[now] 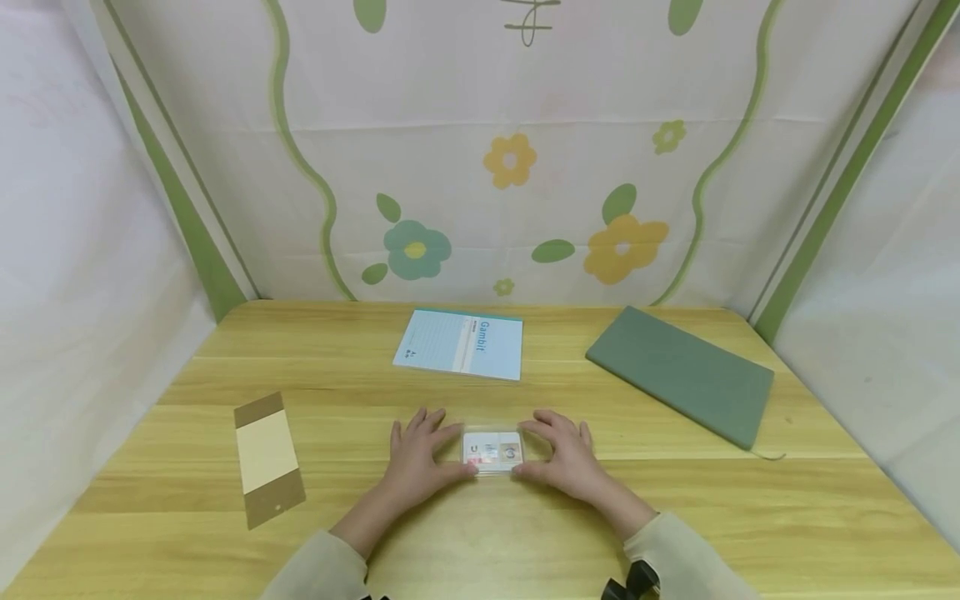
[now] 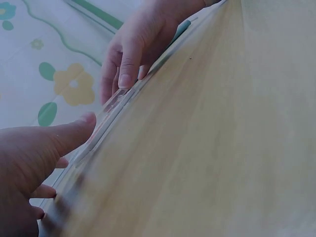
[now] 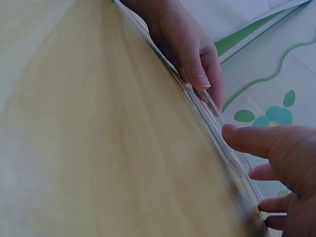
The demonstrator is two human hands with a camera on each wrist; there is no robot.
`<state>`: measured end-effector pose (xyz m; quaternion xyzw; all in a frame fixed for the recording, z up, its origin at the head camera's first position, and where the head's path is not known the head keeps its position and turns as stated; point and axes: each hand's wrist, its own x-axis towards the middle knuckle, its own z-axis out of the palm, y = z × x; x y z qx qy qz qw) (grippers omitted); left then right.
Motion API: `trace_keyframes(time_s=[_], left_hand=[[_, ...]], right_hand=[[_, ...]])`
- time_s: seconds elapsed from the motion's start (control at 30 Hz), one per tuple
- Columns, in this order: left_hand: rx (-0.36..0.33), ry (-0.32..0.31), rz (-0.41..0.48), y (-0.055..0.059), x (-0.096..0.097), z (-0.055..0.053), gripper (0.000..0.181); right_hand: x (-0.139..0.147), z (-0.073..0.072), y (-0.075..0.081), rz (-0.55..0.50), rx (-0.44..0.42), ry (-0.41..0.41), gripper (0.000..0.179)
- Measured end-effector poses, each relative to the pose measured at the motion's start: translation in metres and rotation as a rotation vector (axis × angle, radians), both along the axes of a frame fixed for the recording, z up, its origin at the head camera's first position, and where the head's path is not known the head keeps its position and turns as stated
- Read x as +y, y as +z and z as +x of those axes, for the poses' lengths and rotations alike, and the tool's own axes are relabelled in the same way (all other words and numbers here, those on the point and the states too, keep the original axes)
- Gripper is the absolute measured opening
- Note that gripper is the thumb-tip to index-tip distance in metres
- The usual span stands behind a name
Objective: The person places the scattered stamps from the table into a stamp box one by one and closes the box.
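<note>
A small flat clear plastic case (image 1: 492, 451) with a white printed insert lies on the wooden table, between the two hands. My left hand (image 1: 417, 459) holds its left end, thumb at the near corner and index finger at the far corner. At the right end, my right hand (image 1: 564, 455) grips the case the same way, its other fingers spread toward the table. Both wrist views show the case edge-on, low against the tabletop, with its clear upper part over a white layer. What the insert's print says is too small to read.
A brown card with a pale yellow middle panel (image 1: 267, 451) lies at the left. Beyond the hands is a light blue notebook (image 1: 491, 346) marked "Gambit". A dark green notebook (image 1: 678, 375) lies at the right. Patterned fabric (image 1: 465, 92) stands behind the table (image 1: 480, 542).
</note>
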<state>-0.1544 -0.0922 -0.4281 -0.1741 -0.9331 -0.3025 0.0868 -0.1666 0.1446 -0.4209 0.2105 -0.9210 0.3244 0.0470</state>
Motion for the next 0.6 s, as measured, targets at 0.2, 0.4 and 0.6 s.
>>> trace_keyframes(time_s=[0.2,0.4,0.6], left_hand=[[0.003,0.001,-0.012,0.0012,0.0001,0.0013,0.065],[0.004,-0.001,-0.021,0.0015,0.0,0.0018,0.064],[-0.002,-0.006,-0.034,0.0009,0.0002,0.0016,0.065]], right_hand=[[0.0,-0.0004,-0.0018,0.02,0.01,0.007,0.06],[-0.0006,0.0006,-0.0011,0.033,0.0,0.001,0.06],[-0.0007,0.002,0.0001,0.035,-0.003,0.0,0.059]])
